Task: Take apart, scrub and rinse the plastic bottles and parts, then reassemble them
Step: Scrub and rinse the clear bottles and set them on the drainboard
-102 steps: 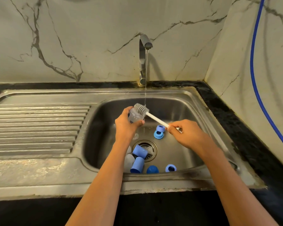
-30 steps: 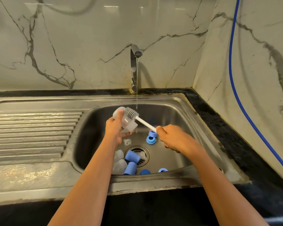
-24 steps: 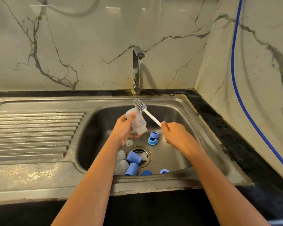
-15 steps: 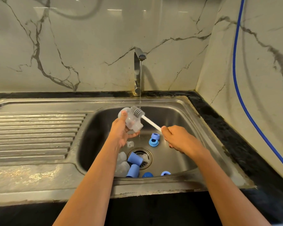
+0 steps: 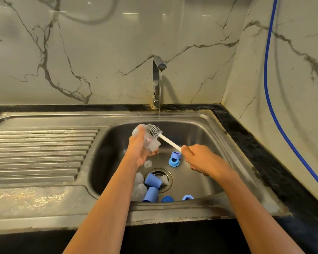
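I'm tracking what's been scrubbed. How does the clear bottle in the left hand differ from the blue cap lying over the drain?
The clear bottle is see-through; the blue cap is opaque. The bottle is held up by the left hand, the brush head against it; the cap lies on its side over the drain, untouched. Both are inside the sink.

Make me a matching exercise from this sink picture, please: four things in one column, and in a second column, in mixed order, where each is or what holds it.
Column A
1. clear bottle
2. brush
3. tap
4. blue hose

Column B
a. runs down the right wall
b. gripped by the left hand
c. pours water into the sink
d. held by its white handle in the right hand

Pairs: 1-b, 2-d, 3-c, 4-a
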